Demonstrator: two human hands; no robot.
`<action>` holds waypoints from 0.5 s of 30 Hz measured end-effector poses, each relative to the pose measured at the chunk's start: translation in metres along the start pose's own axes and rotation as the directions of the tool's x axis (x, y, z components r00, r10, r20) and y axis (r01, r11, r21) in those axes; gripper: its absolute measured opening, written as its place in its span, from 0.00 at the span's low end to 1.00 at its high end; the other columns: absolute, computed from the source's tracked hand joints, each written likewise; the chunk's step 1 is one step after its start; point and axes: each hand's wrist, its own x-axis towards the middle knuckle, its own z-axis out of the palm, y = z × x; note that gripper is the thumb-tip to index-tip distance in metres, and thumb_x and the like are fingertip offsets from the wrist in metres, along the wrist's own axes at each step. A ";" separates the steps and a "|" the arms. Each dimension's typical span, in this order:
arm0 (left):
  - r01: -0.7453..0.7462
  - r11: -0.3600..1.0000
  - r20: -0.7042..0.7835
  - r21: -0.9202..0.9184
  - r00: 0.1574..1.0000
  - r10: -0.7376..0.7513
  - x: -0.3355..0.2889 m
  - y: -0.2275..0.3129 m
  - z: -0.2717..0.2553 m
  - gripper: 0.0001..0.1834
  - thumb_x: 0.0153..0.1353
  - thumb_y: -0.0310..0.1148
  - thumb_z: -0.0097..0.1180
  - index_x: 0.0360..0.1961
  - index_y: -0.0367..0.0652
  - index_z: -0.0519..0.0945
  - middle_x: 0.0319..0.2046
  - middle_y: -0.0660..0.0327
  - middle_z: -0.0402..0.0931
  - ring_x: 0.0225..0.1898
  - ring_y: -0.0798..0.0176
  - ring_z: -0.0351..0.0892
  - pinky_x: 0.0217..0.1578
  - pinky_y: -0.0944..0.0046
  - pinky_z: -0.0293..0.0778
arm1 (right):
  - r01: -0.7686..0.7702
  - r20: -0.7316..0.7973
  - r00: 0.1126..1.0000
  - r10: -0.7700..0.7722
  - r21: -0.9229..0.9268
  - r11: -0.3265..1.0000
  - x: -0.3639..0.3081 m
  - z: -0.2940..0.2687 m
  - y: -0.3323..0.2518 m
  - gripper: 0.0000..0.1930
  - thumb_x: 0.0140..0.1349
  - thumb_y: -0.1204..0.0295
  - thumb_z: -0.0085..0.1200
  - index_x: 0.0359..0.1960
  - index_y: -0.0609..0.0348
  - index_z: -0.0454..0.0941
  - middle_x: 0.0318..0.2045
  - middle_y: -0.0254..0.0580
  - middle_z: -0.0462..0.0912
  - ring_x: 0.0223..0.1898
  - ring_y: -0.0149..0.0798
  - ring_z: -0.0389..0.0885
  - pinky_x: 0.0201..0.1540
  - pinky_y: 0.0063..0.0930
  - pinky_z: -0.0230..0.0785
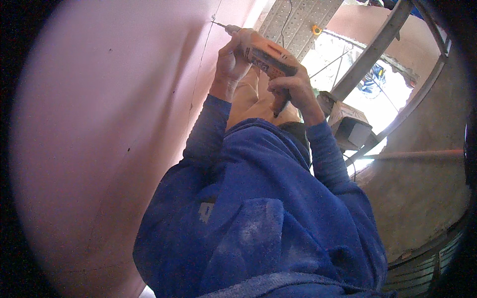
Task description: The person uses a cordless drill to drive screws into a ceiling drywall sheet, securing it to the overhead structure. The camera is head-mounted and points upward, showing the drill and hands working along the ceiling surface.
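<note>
An orange and black power drill (pixel 272 53) is held up in front of me, pointing to the upper left. My right hand (pixel 298 89) is closed round its handle. Further forward, my left hand (pixel 232 63) is wrapped round the underside of the drill's front end, its fingers partly hidden. The thin bit (pixel 219 24) reaches the pink wall board (pixel 124 89) beside a small rough mark on a dark line running down the board. Whether the tip is in the board or just touching it, I cannot tell.
A perforated metal plank (pixel 297 22) lies beyond the drill, with a dark cord and a small yellow-orange round thing (pixel 316 30) on it. At right are a metal beam (pixel 370 52), a box-like thing (pixel 350 119) and a curved rail. Bright ground shows below.
</note>
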 end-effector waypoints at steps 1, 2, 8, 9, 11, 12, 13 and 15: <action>-0.010 1.000 0.009 0.014 1.000 0.010 0.000 0.001 0.000 0.22 0.78 0.48 0.56 0.62 0.43 0.79 0.56 0.60 0.82 0.59 0.55 0.81 0.62 0.50 0.75 | 0.003 0.000 1.000 -0.003 -0.022 1.000 0.001 0.001 0.000 0.38 0.42 0.81 0.68 0.63 0.66 0.78 0.36 0.39 0.84 0.33 0.33 0.84 0.36 0.28 0.80; -0.019 0.999 0.019 0.029 1.000 0.018 0.000 0.002 0.001 0.22 0.77 0.48 0.56 0.61 0.43 0.79 0.56 0.60 0.82 0.60 0.55 0.81 0.62 0.50 0.75 | 0.009 0.004 1.000 -0.009 -0.041 0.999 0.003 0.001 0.000 0.37 0.42 0.81 0.68 0.62 0.67 0.79 0.36 0.39 0.84 0.33 0.33 0.83 0.35 0.28 0.79; -0.041 0.999 0.006 -0.020 0.999 0.042 0.001 0.005 0.000 0.21 0.77 0.47 0.57 0.61 0.45 0.79 0.56 0.60 0.82 0.61 0.56 0.80 0.63 0.49 0.75 | -0.013 0.000 1.000 0.013 -0.099 0.995 0.006 0.006 -0.002 0.35 0.42 0.81 0.68 0.59 0.67 0.80 0.36 0.40 0.85 0.33 0.33 0.84 0.36 0.27 0.79; -0.048 0.999 0.005 -0.024 0.999 0.048 0.002 0.005 -0.002 0.20 0.77 0.46 0.57 0.61 0.46 0.79 0.56 0.61 0.82 0.61 0.56 0.80 0.63 0.49 0.75 | -0.031 -0.006 1.000 0.031 -0.126 0.992 0.006 0.006 -0.003 0.35 0.42 0.81 0.68 0.59 0.67 0.80 0.37 0.40 0.85 0.34 0.34 0.84 0.36 0.27 0.79; -0.047 0.998 0.048 -0.052 0.998 0.050 0.004 0.006 -0.004 0.19 0.77 0.45 0.58 0.61 0.47 0.79 0.56 0.61 0.82 0.61 0.56 0.80 0.64 0.49 0.74 | -0.033 -0.005 0.999 0.033 -0.109 0.994 0.006 0.008 -0.003 0.34 0.42 0.81 0.68 0.59 0.67 0.80 0.37 0.40 0.85 0.34 0.34 0.84 0.37 0.28 0.79; -0.046 0.997 0.067 -0.068 0.996 0.051 0.004 0.006 -0.006 0.19 0.77 0.45 0.58 0.61 0.48 0.79 0.57 0.61 0.82 0.61 0.56 0.80 0.65 0.49 0.74 | -0.039 -0.003 0.999 0.038 -0.101 0.994 0.006 0.009 -0.003 0.34 0.42 0.81 0.68 0.59 0.67 0.80 0.37 0.40 0.85 0.35 0.34 0.84 0.38 0.28 0.79; -0.036 0.997 0.046 -0.062 0.998 0.039 0.003 0.006 -0.008 0.19 0.77 0.45 0.58 0.61 0.48 0.79 0.57 0.61 0.82 0.61 0.56 0.80 0.65 0.49 0.73 | -0.031 -0.005 1.000 0.031 -0.106 0.994 0.006 0.010 -0.003 0.34 0.42 0.81 0.68 0.58 0.67 0.80 0.37 0.40 0.85 0.35 0.34 0.84 0.38 0.28 0.79; -0.013 0.999 0.004 -0.052 1.000 0.013 0.003 0.007 -0.010 0.18 0.77 0.45 0.58 0.61 0.48 0.79 0.57 0.61 0.82 0.61 0.56 0.80 0.66 0.50 0.73 | -0.032 -0.019 0.999 0.030 -0.122 0.992 0.007 0.011 -0.003 0.34 0.42 0.81 0.68 0.58 0.67 0.80 0.37 0.41 0.85 0.35 0.34 0.84 0.37 0.28 0.79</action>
